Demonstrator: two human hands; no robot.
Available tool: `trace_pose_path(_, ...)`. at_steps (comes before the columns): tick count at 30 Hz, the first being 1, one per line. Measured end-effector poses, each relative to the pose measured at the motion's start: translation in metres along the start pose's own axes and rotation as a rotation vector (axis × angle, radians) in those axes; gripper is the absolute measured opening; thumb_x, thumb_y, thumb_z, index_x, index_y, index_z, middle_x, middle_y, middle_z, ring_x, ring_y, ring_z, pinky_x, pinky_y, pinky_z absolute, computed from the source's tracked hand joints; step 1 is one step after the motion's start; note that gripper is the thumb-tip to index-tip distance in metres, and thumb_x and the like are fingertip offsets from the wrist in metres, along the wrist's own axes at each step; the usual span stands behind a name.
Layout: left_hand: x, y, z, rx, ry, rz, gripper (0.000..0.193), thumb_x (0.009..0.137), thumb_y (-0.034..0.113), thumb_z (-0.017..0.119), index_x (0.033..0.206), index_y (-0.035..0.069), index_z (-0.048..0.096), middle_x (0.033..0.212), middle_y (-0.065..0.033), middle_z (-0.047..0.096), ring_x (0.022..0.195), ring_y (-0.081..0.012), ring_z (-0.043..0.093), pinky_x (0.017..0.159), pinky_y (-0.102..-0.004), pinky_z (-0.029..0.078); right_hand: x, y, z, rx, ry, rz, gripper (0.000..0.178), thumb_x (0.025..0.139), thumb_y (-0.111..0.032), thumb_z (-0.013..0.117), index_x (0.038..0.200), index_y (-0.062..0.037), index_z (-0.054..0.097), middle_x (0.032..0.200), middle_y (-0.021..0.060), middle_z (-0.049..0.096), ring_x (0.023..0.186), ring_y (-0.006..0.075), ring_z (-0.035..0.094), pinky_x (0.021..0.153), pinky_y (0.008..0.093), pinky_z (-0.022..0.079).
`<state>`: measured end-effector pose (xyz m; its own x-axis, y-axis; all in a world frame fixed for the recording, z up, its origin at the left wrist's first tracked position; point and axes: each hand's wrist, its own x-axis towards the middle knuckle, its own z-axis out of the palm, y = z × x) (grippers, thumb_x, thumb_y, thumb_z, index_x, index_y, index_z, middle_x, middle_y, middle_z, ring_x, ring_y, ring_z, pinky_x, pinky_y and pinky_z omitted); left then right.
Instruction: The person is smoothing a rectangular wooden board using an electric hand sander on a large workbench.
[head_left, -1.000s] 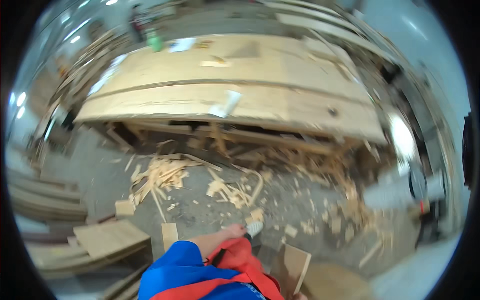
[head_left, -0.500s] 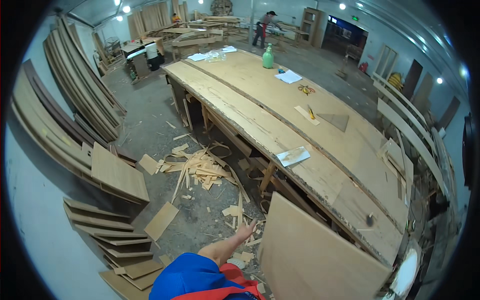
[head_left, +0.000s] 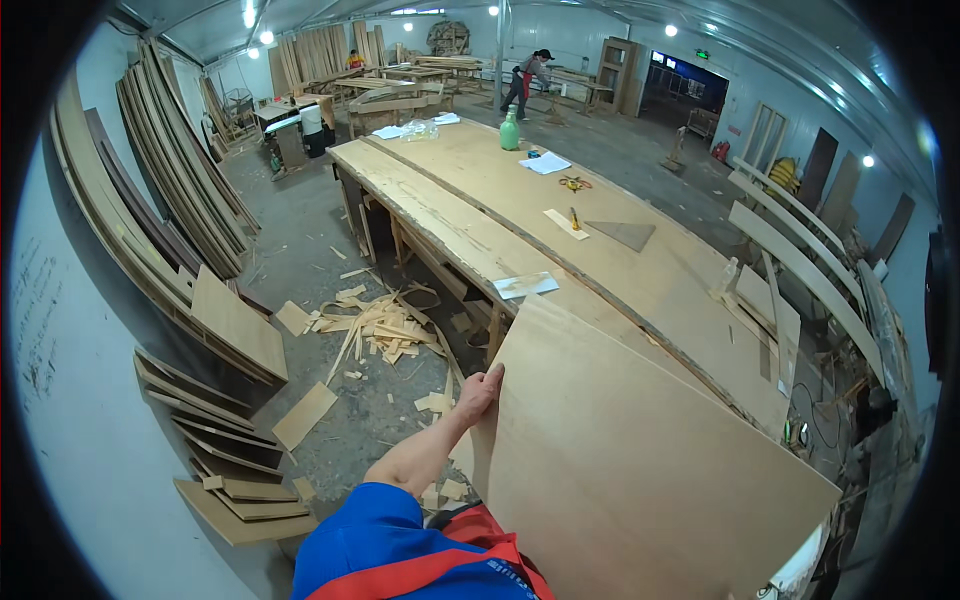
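Observation:
My left hand (head_left: 480, 393) is closed on the left edge of a large light-brown wooden panel (head_left: 640, 460), its thumb on the panel's face. Tilted in front of me, the panel covers the near end of a long wooden workbench (head_left: 440, 215). My right hand is out of sight. Just beyond the panel's top corner lies a stained white sheet (head_left: 526, 286). Farther along the bench top are a yellow utility knife (head_left: 575, 219), a flat triangular piece (head_left: 622, 234), scissors (head_left: 575, 184) and a green bottle (head_left: 509, 131).
Wood offcuts and strips (head_left: 385, 325) are heaped on the floor left of the bench. Small boards (head_left: 215, 440) lean along the left wall, with long planks (head_left: 185, 150) behind. A person (head_left: 527, 80) works at a far table. Long pale boards (head_left: 805, 265) stand at right.
My left hand has gone from reaching with fingers extended to gripping the panel's left edge. The panel has come up and over the bench's near end. The view has shifted slightly.

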<state>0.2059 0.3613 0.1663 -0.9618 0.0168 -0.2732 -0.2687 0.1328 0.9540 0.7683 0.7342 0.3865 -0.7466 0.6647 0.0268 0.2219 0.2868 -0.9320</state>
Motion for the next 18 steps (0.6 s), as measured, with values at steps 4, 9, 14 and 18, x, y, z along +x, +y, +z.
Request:
trace_pose_path(4, 0.022, 0.015, 0.098, 0.328, 0.139, 0.099, 0.064, 0.089, 0.059, 0.071, 0.094, -0.004, 0.071, 0.095, -0.0172, 0.073, 0.092, -0.0277, 0.070, 0.079, -0.0394, 0.053, 0.047, 0.025, 0.004, 0.218, 0.235, 0.049, 0.027, 0.101, -0.022, 0.063, 0.110, 0.0022, 0.070, 0.094, 0.0090, 0.072, 0.080, 0.0186, 0.064, 0.069, 0.0338, 0.050)
trace_pose_path(9, 0.172, -0.060, 0.019, 0.758, 0.159, 0.376, 0.043, 0.106, 0.034, 0.050, 0.080, 0.008, 0.073, 0.072, -0.0090, 0.070, 0.069, -0.0240, 0.067, 0.060, -0.0414, 0.051, 0.212, 0.136, 0.005, 0.316, -0.026, 0.280, 0.024, 0.099, -0.022, 0.068, 0.111, -0.0011, 0.070, 0.095, 0.0022, 0.071, 0.083, 0.0126, 0.066, 0.070, 0.0308, 0.053)
trace_pose_path(14, 0.152, 0.014, 0.256, 0.486, -0.075, -0.008, 0.042, 0.092, 0.037, 0.074, 0.099, -0.005, 0.071, 0.094, -0.0123, 0.070, 0.085, -0.0225, 0.063, 0.078, -0.0400, 0.050, 0.266, 0.259, -0.032, 0.186, 0.331, 0.526, 0.038, 0.093, -0.036, 0.074, 0.093, 0.0016, 0.072, 0.082, 0.0040, 0.068, 0.073, 0.0143, 0.064, 0.064, 0.0313, 0.051)
trace_pose_path(18, 0.175, 0.007, 0.338, 0.381, -0.155, -0.054, 0.046, 0.092, 0.041, 0.071, 0.104, -0.004, 0.071, 0.106, -0.0155, 0.070, 0.097, -0.0260, 0.063, 0.087, -0.0414, 0.050, 0.314, 0.316, -0.068, -0.031, 0.428, 0.552, 0.040, 0.094, -0.037, 0.070, 0.097, 0.0028, 0.073, 0.081, 0.0040, 0.068, 0.076, 0.0142, 0.063, 0.068, 0.0318, 0.050)
